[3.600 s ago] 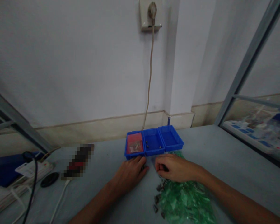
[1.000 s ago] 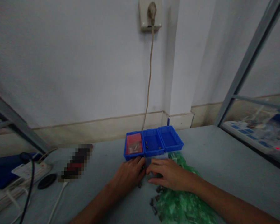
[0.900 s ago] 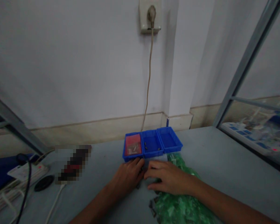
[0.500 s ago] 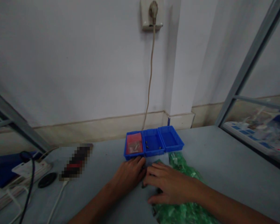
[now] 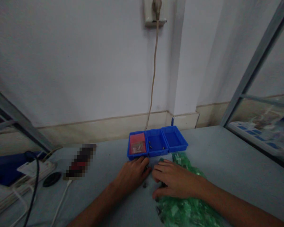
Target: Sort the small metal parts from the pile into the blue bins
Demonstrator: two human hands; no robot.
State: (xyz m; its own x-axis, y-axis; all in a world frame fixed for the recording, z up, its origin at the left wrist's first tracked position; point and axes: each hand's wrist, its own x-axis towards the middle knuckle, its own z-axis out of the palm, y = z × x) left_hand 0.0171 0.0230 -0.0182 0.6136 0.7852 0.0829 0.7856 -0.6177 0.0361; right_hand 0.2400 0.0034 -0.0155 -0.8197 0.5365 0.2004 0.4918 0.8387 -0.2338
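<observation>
My left hand [image 5: 133, 171] rests on the table just in front of the blue trays, fingers curled and thumb drawn in. A small dark piece shows at its fingertips, too unclear to name. My right hand [image 5: 172, 180] lies at the edge of a green plastic bag [image 5: 189, 209], its thumb apart from the bent fingers. Small dark pieces show partly under that palm. Between the hands, one small dark piece [image 5: 144, 184] lies loose on the table. The middle blue tray [image 5: 156, 138] contains a few small metallic pieces.
The left blue tray [image 5: 128, 153] holds a red packet [image 5: 137, 138]; a right blue tray [image 5: 175, 138] adjoins the middle one. At left lie a blurred-out device [image 5: 79, 162] with a white cable, a black disc [image 5: 52, 179] and a power strip [image 5: 44, 167]. A wall stands behind.
My right hand has shifted slightly right, away from my left hand. The small dark piece between them now shows apart from the right fingers. The camera view has moved slightly.
</observation>
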